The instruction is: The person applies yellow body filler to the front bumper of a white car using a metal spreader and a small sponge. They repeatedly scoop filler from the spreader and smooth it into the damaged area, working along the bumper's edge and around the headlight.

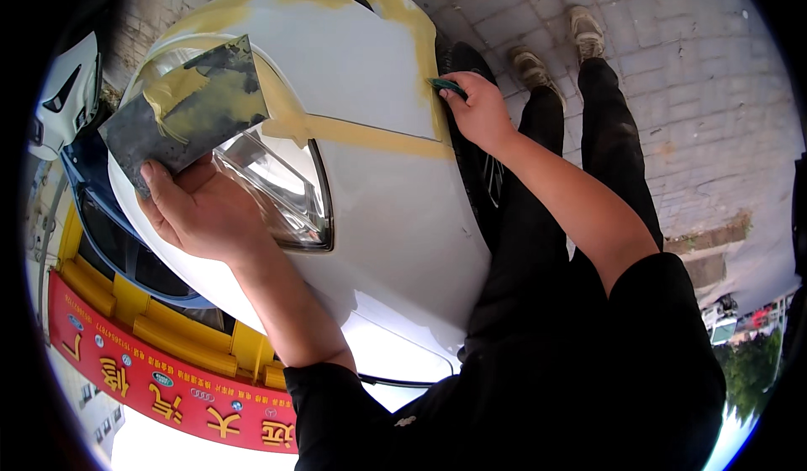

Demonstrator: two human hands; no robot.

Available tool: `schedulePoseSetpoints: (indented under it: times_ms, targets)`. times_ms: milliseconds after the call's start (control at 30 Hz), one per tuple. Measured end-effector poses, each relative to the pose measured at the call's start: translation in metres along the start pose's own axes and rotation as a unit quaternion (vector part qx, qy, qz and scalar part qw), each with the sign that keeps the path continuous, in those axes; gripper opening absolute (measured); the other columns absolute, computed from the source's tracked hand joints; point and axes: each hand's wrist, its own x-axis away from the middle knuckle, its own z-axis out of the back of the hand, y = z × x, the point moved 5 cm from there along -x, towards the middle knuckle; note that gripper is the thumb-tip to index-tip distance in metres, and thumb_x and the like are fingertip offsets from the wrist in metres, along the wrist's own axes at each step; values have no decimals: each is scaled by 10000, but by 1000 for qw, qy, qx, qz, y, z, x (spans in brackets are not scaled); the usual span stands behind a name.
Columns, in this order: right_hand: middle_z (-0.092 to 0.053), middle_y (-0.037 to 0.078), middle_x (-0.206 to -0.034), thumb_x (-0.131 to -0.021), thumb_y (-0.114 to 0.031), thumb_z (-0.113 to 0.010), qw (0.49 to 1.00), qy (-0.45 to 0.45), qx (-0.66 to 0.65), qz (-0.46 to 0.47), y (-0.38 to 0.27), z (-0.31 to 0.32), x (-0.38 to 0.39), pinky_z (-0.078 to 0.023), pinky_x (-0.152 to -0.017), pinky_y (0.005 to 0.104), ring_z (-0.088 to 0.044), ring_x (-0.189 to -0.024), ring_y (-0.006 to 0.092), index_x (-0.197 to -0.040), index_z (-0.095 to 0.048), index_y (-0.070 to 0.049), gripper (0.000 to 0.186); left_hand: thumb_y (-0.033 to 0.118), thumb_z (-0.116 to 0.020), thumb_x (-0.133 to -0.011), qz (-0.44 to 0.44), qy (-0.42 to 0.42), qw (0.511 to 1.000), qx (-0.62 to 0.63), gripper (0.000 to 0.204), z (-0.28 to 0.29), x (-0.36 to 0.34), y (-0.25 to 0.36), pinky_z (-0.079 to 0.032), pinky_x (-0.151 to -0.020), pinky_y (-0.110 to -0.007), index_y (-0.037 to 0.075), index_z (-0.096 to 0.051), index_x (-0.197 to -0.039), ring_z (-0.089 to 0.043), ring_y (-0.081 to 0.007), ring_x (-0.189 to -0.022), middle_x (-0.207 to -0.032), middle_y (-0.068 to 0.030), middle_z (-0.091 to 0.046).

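My left hand [206,214] grips the lower edge of a dark, flat mixing board [126,134], thumb on top. Yellow putty [172,101] is smeared over the board. My right hand [481,116] pinches a small dark green putty spreader [452,87], its tip against the bumper's edge by the wheel arch. The white car bumper [361,67] carries yellow putty along its edges and along the seam [370,133] below the fender. Partly covered by the board and my left hand is the clear headlight [282,189].
A black tyre [471,60] sits beside my right hand. My legs and shoes [587,34] stand on grey paving [689,84]. Other cars, one white [67,101] and one blue [126,248], are at the left. A red sign [185,387] hangs over a yellow shopfront.
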Motion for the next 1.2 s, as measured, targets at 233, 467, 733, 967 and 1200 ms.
schedulePoseSetpoints:
  times_ms: [233, 467, 733, 967, 1200]
  targets:
    - [-682, 141, -1017, -885, -33, -663, 993, -107, -23, 42, -13, 20, 60, -516, -827, 389, -629, -978, 322, -1071, -674, -17, 187, 143, -487, -1033, 2, 21, 1000, 4, 283, 1, 3, -1, -572, -860, -444, -96, -552, -1170, -679, -311, -938, -1077, -237, -646]
    - [-665, 178, -979, -927, -140, -625, 996, -74, 42, 1, 6, 13, -51, -501, -783, 425, -632, -900, 361, -1051, -689, -31, 177, 139, -489, -1028, 5, 3, 1000, 6, 279, 4, 2, -2, -567, -871, -441, -93, -559, -1166, -677, -309, -929, -1064, -235, -646]
    - [-675, 160, -997, -907, -102, -627, 981, -152, 78, 92, -28, 6, -15, -490, -844, 427, -608, -978, 360, -1062, -680, -39, 175, 149, -431, -1040, 6, 19, 998, -63, 307, 6, 2, -3, -551, -908, -509, -104, -531, -1181, -661, -375, -996, -1121, -274, -620]
    - [-675, 133, -953, -856, -10, -637, 983, -153, 24, 95, -51, 17, 35, -488, -850, 426, -603, -975, 348, -1017, -674, -18, 165, 131, -448, -1032, 6, 24, 999, -39, 245, 2, 2, -5, -559, -893, -513, -88, -535, -1099, -666, -377, -968, -1090, -259, -618]
    - [-680, 160, -979, -926, -124, -632, 976, -184, -78, -89, -10, 30, 2, -499, -818, 412, -627, -956, 357, -1073, -679, -22, 185, 124, -496, -1020, 18, 13, 1000, -4, 237, 8, 2, -5, -572, -866, -475, -87, -543, -1117, -673, -341, -931, -1073, -248, -629]
